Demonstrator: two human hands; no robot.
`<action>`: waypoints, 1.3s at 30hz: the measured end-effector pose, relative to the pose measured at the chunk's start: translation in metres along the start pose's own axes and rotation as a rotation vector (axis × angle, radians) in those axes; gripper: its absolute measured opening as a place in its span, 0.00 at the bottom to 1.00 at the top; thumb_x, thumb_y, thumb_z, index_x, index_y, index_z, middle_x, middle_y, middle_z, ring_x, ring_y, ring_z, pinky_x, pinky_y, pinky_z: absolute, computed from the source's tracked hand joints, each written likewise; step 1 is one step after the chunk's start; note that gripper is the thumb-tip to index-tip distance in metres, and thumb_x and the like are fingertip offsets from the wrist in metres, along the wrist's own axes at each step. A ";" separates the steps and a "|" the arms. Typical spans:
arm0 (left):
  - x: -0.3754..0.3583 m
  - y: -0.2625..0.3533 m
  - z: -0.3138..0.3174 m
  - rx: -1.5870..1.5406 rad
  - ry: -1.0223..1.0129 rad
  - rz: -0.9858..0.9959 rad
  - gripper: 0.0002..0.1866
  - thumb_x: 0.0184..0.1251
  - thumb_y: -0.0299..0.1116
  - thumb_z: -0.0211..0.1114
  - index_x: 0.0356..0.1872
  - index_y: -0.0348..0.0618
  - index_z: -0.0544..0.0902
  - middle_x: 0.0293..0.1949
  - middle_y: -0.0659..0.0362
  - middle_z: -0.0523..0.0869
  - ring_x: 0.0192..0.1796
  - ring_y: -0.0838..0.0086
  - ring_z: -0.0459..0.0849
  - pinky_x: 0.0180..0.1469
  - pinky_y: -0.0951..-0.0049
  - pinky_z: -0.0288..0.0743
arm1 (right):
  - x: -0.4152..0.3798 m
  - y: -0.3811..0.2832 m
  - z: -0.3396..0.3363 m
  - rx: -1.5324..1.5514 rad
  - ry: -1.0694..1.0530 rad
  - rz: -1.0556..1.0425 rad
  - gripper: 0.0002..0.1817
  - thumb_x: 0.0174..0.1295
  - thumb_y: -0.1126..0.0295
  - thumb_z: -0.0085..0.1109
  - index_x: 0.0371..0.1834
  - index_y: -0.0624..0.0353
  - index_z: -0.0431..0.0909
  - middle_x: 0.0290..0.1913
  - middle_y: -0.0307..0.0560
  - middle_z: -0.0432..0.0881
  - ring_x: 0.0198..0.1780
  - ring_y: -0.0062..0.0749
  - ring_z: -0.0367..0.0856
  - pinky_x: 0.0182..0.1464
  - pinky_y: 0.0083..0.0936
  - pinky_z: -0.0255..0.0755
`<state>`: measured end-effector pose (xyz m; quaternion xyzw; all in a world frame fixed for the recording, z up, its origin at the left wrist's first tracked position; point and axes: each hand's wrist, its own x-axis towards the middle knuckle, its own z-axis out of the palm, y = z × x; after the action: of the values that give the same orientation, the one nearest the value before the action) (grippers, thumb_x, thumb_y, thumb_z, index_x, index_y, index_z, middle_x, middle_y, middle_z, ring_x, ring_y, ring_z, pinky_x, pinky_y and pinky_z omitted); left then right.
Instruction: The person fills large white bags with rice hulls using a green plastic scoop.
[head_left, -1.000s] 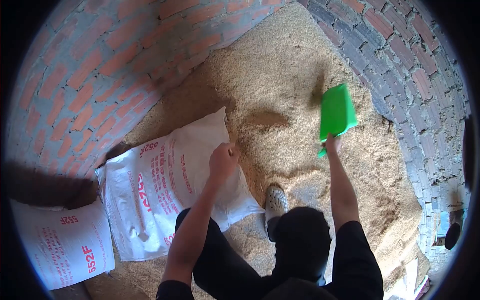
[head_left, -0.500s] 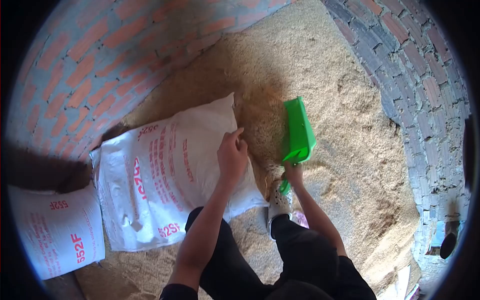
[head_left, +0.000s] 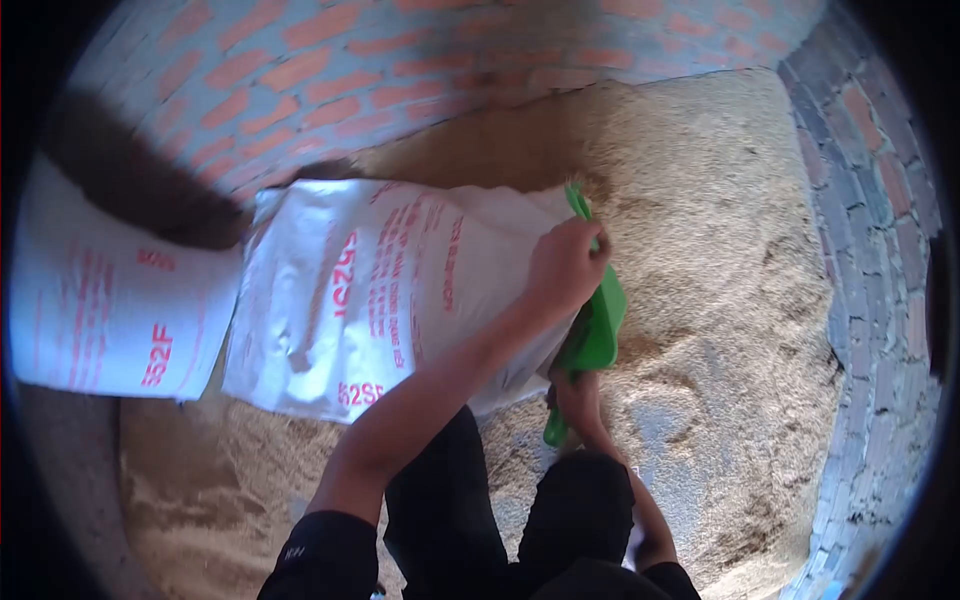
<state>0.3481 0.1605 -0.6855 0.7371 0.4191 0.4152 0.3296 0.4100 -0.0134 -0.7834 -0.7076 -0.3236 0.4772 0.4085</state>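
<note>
The white sack (head_left: 420,300) with red print lies with its mouth towards the right. At that mouth my left hand (head_left: 570,265) is closed, its fingers curled over the sack's edge and close against a green scoop (head_left: 603,325). My right hand (head_left: 577,395) grips the scoop by its handle, which sticks out below the fist. The scoop stands tilted along the sack's opening, partly covered by my left hand. What it holds inside is hidden from view. Tan, loose husk-like material (head_left: 700,230) is heaped right beside it.
Another white printed sack (head_left: 120,290) stands at the left, against the first. A red brick wall (head_left: 330,60) runs along the back, and a greyer brick wall (head_left: 860,250) closes the right side. My legs (head_left: 575,510) are in front.
The scoop has moved from the heap to the sack's mouth, tilting up. My left hand has closed at the sack's edge beside it. The view has turned, shifting the sacks upward.
</note>
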 end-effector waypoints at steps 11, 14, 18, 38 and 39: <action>0.003 0.004 -0.067 0.077 0.062 -0.034 0.03 0.50 0.28 0.62 0.27 0.42 0.79 0.24 0.54 0.79 0.28 0.63 0.80 0.33 0.64 0.72 | 0.016 -0.024 -0.039 -0.458 0.430 -0.603 0.13 0.58 0.70 0.57 0.43 0.66 0.75 0.34 0.62 0.79 0.40 0.53 0.80 0.40 0.41 0.71; -0.001 -0.002 -0.062 0.106 0.034 -0.020 0.04 0.51 0.28 0.61 0.28 0.42 0.79 0.25 0.54 0.79 0.30 0.63 0.80 0.35 0.64 0.72 | 0.033 -0.020 -0.088 -0.516 0.479 -0.648 0.12 0.57 0.71 0.57 0.42 0.66 0.75 0.34 0.61 0.80 0.39 0.54 0.80 0.39 0.41 0.71; -0.019 -0.008 -0.054 0.173 -0.001 -0.027 0.04 0.54 0.28 0.59 0.29 0.42 0.80 0.29 0.54 0.80 0.32 0.63 0.80 0.36 0.65 0.72 | 0.081 0.042 -0.155 -0.381 0.493 -0.458 0.11 0.58 0.72 0.57 0.41 0.65 0.75 0.31 0.57 0.79 0.26 0.43 0.80 0.30 0.38 0.71; -0.029 -0.002 -0.029 0.210 0.059 -0.038 0.06 0.58 0.27 0.59 0.32 0.39 0.83 0.20 0.58 0.78 0.22 0.77 0.73 0.28 0.74 0.67 | 0.002 0.136 -0.254 0.148 0.715 -0.003 0.17 0.58 0.69 0.56 0.46 0.64 0.64 0.25 0.51 0.76 0.12 0.29 0.73 0.13 0.26 0.67; -0.029 -0.001 -0.029 0.199 0.061 -0.045 0.06 0.58 0.28 0.59 0.32 0.39 0.83 0.20 0.58 0.78 0.22 0.77 0.73 0.28 0.74 0.66 | 0.011 0.148 -0.265 0.134 0.707 -0.011 0.17 0.58 0.69 0.56 0.46 0.64 0.64 0.25 0.51 0.76 0.12 0.29 0.73 0.13 0.26 0.67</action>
<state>0.3134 0.1388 -0.6834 0.7436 0.4846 0.3864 0.2508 0.6722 -0.1433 -0.8631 -0.7988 -0.1339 0.2209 0.5433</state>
